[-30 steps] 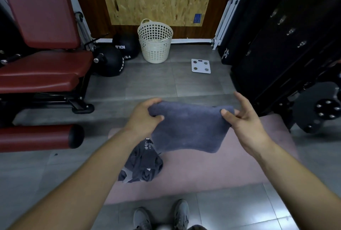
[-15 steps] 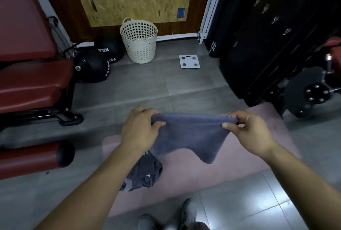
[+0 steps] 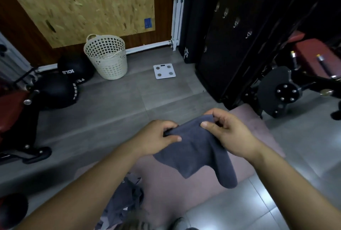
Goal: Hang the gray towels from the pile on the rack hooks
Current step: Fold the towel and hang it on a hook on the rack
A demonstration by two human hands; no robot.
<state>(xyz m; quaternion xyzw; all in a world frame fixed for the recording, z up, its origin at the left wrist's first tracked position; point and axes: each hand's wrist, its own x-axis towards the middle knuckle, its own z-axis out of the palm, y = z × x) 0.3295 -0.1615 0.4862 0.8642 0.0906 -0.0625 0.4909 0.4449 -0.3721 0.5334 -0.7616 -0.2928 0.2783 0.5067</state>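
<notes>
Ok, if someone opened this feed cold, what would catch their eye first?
The gray towel, mid-frame, held up over the pink mat with the left hand and right hand pinching its top edge. Next, the cream laundry basket at back left, and the row of metal hooks on the dark rack at upper right.

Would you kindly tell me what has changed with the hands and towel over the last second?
The left hand and right hand drew closer together, bunching the gray towel, which was stretched wide and now droops in folds. The right hand's fingers, partly straight earlier, curled onto it. Unchanged: both hands hold the towel; the pile lies on the pink mat.
</notes>
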